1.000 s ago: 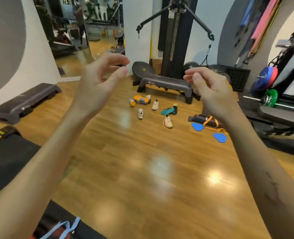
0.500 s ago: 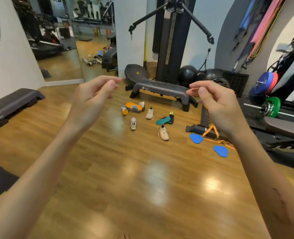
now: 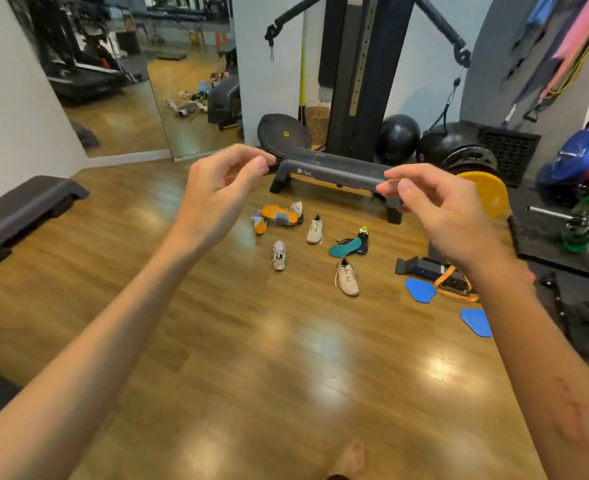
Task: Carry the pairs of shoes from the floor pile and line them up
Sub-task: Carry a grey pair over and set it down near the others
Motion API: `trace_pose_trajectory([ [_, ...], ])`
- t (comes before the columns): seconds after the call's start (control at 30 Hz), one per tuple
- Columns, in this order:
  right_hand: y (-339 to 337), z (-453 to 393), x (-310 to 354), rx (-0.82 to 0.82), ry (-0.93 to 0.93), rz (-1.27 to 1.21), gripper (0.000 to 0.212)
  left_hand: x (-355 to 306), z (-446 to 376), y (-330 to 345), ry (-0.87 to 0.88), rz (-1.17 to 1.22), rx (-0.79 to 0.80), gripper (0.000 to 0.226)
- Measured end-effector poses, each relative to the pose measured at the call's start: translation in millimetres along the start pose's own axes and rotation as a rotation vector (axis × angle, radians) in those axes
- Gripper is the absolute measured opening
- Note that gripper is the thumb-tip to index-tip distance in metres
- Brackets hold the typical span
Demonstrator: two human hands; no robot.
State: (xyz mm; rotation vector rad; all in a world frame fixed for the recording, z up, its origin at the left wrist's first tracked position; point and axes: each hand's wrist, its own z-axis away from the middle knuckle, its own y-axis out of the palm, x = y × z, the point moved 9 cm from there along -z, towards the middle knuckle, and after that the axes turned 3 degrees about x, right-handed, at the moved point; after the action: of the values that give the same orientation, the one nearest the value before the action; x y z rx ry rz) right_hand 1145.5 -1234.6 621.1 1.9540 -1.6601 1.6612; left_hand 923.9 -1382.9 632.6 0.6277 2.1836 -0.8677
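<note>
Several shoes lie scattered on the wooden floor ahead. A grey pair with orange soles (image 3: 276,216) lies on its side at the back left. Three beige sneakers are spread apart: one at the back (image 3: 315,230), one to the left (image 3: 279,255), one nearest (image 3: 347,278). A black pair with teal soles (image 3: 350,244) lies tipped over on the right. My left hand (image 3: 218,192) and my right hand (image 3: 438,211) are raised in front of me, well above and short of the shoes. Their fingers are loosely curled and hold nothing.
A black step bench (image 3: 334,169) stands just behind the shoes, before a cable machine (image 3: 359,74). Two blue pads (image 3: 420,289) and an orange strap lie at the right, near weight plates (image 3: 487,192) and a barbell. Another step platform (image 3: 23,213) sits left. My bare foot (image 3: 352,459) shows below.
The view has moved closer to the shoes and tilted down. Both hands have stayed raised and sunk lower in the frame, fingers still loosely curled. My foot has come into view.
</note>
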Motion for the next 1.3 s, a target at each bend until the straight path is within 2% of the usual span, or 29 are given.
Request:
trace_pose_trajectory([
  [0.2, 5.5, -99.1, -85.9, 0.015, -0.016, -0.027, 0.023, 60.5, -75.6, 23.2, -0.034, -0.067, -0.060, 0.021],
  [0.43, 7.8, -227.6, -154.7, 0.084, -0.055, -0.041, 0.024, 116.6, -169.6, 56.5, -0.080, -0.104, -0.126, 0.021],
  [0.67, 50.5, -319.4, -217.4, 0.159, -0.023, -0.059, 0.022, 203.0, -237.2, 84.3, -0.172, -0.118, -0.091, 0.021],
  [0.9, 107.5, -416.8, -256.8, 0.201, 0.023, -0.016, 0.023, 308.3, -315.4, 70.8, -0.224, -0.044, -0.054, 0.022],
  [1.13, 127.8, -501.2, -295.9, 0.103, 0.104, -0.020, 0.021, 410.4, -397.4, 82.3, -0.275, -0.023, 0.165, 0.025],
  [1.3, 128.0, -541.3, -357.6, 0.064, 0.189, -0.043, 0.021, 458.9, -454.7, 130.1, -0.297, 0.009, 0.259, 0.018],
])
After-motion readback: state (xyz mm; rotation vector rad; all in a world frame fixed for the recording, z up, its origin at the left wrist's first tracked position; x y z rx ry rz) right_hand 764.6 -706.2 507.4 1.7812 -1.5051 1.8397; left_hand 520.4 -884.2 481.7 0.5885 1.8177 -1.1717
